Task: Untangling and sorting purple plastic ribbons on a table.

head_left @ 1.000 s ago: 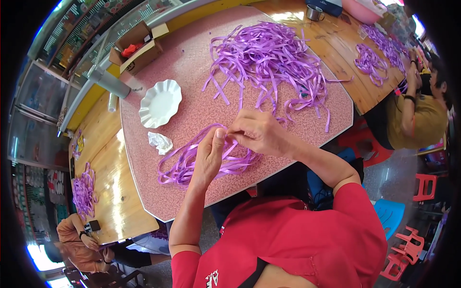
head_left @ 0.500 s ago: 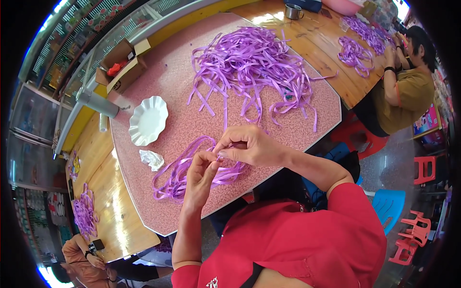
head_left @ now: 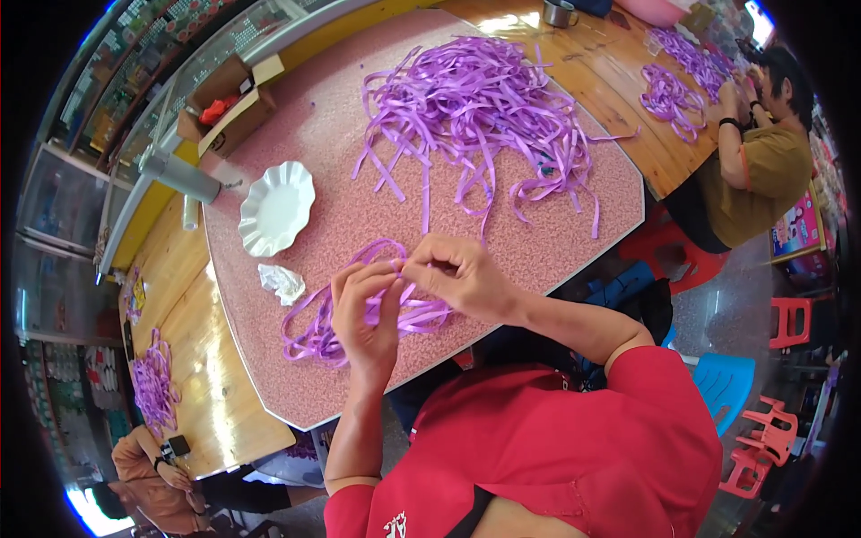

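Note:
Both my hands meet fingertip to fingertip above the near part of a pink speckled table (head_left: 332,193). My left hand (head_left: 366,309) pinches a bit of purple ribbon, its thumb and forefinger pressed together. Against it, my right hand (head_left: 462,278) also pinches the ribbon, fingers curled; the exact spot they grip is mostly hidden. Under and behind the hands lies a loose looped bundle of purple ribbon (head_left: 314,327). A large tangled heap of purple ribbons (head_left: 475,99) spreads over the far side of the table.
Left of the bundle are a white scalloped dish (head_left: 276,211) and a crumpled white tissue (head_left: 282,283). Farther back stand a grey-green bottle (head_left: 179,175) and an open cardboard box (head_left: 233,108). Two other people sit at wooden tables (head_left: 601,67), right and lower left, near more ribbons.
My left hand has shifted slightly left, its fingers bunching higher beside the right fingertips. The right hand has tilted a little. The whole view has moved slightly; both hands still pinch together.

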A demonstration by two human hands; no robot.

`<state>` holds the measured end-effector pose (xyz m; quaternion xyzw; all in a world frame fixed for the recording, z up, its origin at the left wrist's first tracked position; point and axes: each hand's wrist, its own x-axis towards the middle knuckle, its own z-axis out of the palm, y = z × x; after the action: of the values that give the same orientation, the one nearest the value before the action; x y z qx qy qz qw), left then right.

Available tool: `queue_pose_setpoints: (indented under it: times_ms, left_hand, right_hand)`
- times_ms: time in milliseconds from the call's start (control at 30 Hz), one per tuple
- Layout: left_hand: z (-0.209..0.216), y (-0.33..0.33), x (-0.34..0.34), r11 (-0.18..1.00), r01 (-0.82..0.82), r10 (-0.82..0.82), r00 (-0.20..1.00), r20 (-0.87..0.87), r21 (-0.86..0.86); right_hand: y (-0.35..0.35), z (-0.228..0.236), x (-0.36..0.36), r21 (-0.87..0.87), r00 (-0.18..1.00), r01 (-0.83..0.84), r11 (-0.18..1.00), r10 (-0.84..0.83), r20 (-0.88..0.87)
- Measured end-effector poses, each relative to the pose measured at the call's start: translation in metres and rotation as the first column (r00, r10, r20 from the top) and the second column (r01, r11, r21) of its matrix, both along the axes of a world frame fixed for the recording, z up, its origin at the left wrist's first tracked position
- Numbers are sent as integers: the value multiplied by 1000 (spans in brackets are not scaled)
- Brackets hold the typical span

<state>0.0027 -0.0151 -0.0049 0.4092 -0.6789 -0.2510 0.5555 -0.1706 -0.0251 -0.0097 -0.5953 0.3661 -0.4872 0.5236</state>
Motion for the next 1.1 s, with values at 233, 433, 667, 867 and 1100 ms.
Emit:
queue_pose_setpoints:
  times_ms: [233,433,667,867,1100]
  left_hand:
    - [25,-15,6,951,189,-6,801,598,-244]
    - [9,-11,7,981,162,-107,913,393,-110]
    - [-5,2,-5,857,410,-218,837,-501,311]
    - [7,-4,-9,681,632,-83,568,-819,370]
    - [0,-3,-13,755,528,-70,654,-753,389]
  right_hand:
    - [-17,-5,-11,315,966,-198,928,129,224]
    - [-14,-7,-9,365,949,-238,900,135,286]
    - [-3,-4,11,149,934,-34,988,-21,356]
    - [-10,5,1,-704,939,143,696,-320,-125]
    - [-14,3,-3,-786,903,133,604,-401,-154]
